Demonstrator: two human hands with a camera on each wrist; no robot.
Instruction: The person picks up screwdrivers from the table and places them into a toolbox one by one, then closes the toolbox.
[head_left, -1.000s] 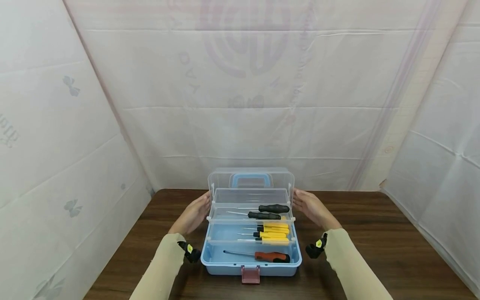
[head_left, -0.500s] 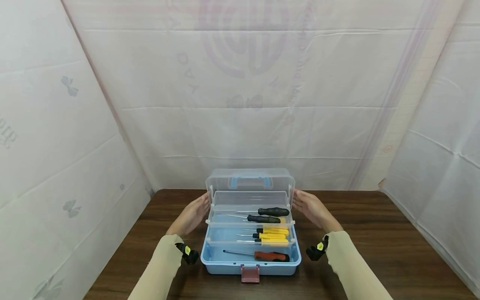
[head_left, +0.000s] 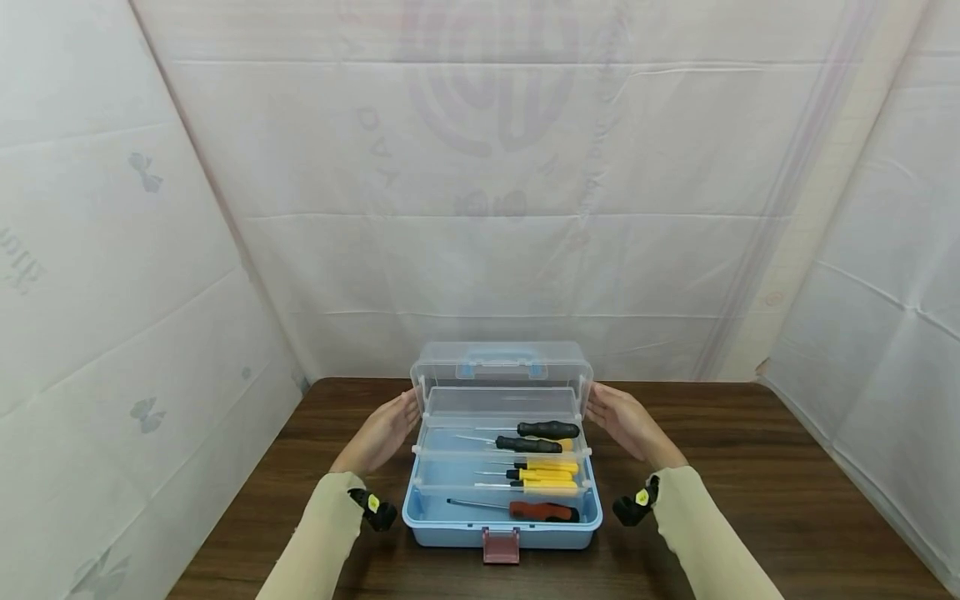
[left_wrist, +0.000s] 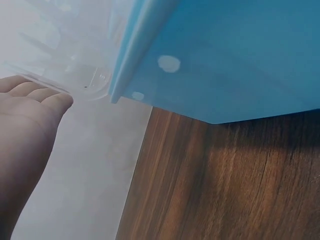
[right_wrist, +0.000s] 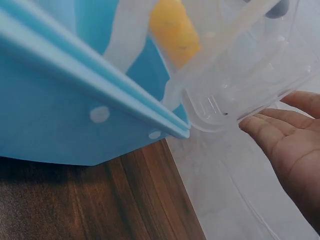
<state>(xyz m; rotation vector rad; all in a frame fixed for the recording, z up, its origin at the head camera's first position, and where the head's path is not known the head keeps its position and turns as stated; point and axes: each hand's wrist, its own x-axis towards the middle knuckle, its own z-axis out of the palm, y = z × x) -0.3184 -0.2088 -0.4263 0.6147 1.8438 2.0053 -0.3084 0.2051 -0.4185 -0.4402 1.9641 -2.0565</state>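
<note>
- Blue toolbox (head_left: 501,527) is sitting open on the wooden table (head_left: 750,483), its clear lid (head_left: 501,365) standing up at the back.
- Left hand (head_left: 382,432) is touching the lid's left edge with straight fingers.
- Right hand (head_left: 626,421) is doing likewise on the right, gripping nothing.
- Screwdrivers (head_left: 536,467) are lying in the trays.

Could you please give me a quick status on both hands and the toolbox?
Left hand and right hand open, fingertips at the clear lid sides. Toolbox open, trays stepped, screwdrivers inside. Nothing in the way.
</note>
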